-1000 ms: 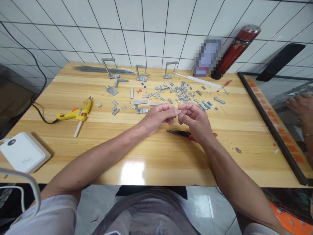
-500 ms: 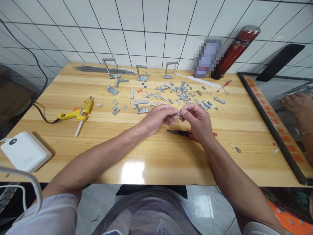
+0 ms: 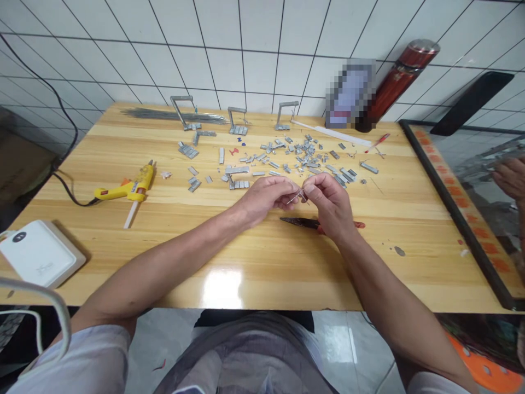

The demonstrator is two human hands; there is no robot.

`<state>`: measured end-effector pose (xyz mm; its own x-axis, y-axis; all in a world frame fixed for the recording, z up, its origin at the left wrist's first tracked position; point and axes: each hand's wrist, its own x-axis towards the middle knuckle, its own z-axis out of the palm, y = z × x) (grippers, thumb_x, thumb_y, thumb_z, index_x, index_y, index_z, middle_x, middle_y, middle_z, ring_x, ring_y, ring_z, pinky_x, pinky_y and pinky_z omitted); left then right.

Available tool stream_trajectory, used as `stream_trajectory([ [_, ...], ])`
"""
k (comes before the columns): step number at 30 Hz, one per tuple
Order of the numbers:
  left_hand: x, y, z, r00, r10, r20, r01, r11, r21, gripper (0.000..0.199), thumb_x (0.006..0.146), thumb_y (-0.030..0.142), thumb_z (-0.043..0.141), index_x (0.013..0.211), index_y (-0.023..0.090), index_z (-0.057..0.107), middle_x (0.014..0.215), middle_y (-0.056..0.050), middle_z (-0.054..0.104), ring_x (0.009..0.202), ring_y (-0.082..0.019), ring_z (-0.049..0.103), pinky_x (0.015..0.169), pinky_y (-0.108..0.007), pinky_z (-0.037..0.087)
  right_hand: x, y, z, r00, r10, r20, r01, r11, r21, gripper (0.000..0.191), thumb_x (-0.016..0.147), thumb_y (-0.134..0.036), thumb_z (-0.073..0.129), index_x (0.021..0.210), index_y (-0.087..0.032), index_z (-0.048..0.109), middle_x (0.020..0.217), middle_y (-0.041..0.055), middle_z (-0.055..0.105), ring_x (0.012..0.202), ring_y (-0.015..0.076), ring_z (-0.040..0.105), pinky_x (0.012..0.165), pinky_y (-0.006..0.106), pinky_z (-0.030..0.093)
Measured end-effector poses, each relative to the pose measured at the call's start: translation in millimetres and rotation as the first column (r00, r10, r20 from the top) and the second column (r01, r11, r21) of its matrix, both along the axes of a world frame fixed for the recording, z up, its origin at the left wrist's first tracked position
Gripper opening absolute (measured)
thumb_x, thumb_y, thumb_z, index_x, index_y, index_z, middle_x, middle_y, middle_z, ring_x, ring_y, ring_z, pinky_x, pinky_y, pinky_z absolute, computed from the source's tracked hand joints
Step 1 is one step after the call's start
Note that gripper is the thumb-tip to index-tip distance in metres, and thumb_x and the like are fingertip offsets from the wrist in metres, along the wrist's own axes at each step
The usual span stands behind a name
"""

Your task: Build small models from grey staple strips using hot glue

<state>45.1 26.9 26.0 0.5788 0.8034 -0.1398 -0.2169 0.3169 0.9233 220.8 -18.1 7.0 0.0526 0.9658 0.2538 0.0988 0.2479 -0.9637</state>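
Observation:
Over the middle of the table, my left hand [image 3: 270, 196] and my right hand [image 3: 329, 201] meet fingertip to fingertip. Between them is a small piece of thin, bent metal wire [image 3: 296, 197], pinched by both hands, with crossing ends sticking out below the fingers. Black-jawed pliers [image 3: 301, 221] with red handles lie on the wood, partly covered by my right hand. Just beyond my left hand stands a small frame of grey metal pieces [image 3: 239, 185]. Many loose grey metal bits [image 3: 308, 153] are scattered past my fingers.
Three small metal stands [image 3: 238, 123] line the back by the tiled wall, near a bundle of wires [image 3: 139, 115]. A yellow glue gun [image 3: 139, 186] and a white box-shaped device [image 3: 43, 254] are at left. A red flask [image 3: 404, 76] and a black-framed panel [image 3: 459, 219] occupy the right.
My hands stay almost in place. The wire has turned slightly between my fingertips, and its crossed ends show more clearly. At far right, the hand's reflection in the panel has shifted right.

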Motion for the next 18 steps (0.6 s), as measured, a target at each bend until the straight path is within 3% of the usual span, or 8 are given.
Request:
stream_trajectory([
  [3,1.7,-1.0,1.1,0.999,-0.01,0.037,0.013,0.998,-0.063,0.017,0.078,0.027,0.071,0.068,0.014,0.067,0.068,-0.001,0.064,0.065,-0.011,0.058,0.062,-0.025,0.051,-1.5,-0.1,-2.7,0.999,0.027,-0.026,-0.026,0.999,0.041,0.018,0.098,-0.039,0.07,0.088,-0.026,0.065,0.084,-0.0028,0.061,0.078,0.0144,0.057,0.078,0.031,0.047],
  [9,1.1,-2.5,-0.7,0.999,0.041,0.01,-0.042,0.993,0.112,0.019,0.085,0.031,0.071,0.075,0.014,0.07,0.076,-0.003,0.07,0.071,-0.011,0.063,0.07,-0.025,0.052,-4.9,-1.5,-6.9,0.995,0.03,-0.093,-0.03,1.0,0.006,0.021,0.1,-0.045,0.068,0.091,-0.026,0.061,0.084,-0.0029,0.062,0.078,0.0153,0.061,0.079,0.032,0.052],
  [14,-0.3,1.2,0.8,0.995,-0.084,0.06,0.092,0.983,-0.158,0.013,0.078,0.025,0.068,0.07,0.014,0.067,0.068,-0.001,0.062,0.061,-0.01,0.059,0.059,-0.024,0.05,-5.7,-5.7,-1.1,0.998,-0.009,0.065,-0.003,0.983,0.184,0.019,0.103,-0.043,0.065,0.094,-0.027,0.063,0.088,-0.0011,0.061,0.082,0.0156,0.06,0.08,0.034,0.05],
  [16,-0.5,1.4,1.7,0.993,-0.099,0.069,0.109,0.979,-0.175,0.013,0.078,0.025,0.068,0.07,0.015,0.067,0.069,-0.001,0.063,0.061,-0.01,0.059,0.059,-0.024,0.05,-5.2,-6.4,2.2,0.997,-0.007,0.081,-0.007,0.985,0.172,0.021,0.102,-0.046,0.066,0.093,-0.027,0.062,0.088,-0.0008,0.061,0.081,0.0159,0.059,0.079,0.034,0.05],
  [18,-0.7,0.5,2.6,0.995,-0.079,0.053,0.084,0.991,-0.102,0.015,0.08,0.026,0.068,0.069,0.015,0.067,0.07,-0.001,0.065,0.061,-0.01,0.059,0.061,-0.025,0.05,-4.0,-6.3,5.0,0.998,0.0,0.066,-0.006,0.995,0.098,0.025,0.1,-0.05,0.067,0.092,-0.027,0.062,0.086,-0.0011,0.061,0.078,0.016,0.059,0.077,0.034,0.051],
])
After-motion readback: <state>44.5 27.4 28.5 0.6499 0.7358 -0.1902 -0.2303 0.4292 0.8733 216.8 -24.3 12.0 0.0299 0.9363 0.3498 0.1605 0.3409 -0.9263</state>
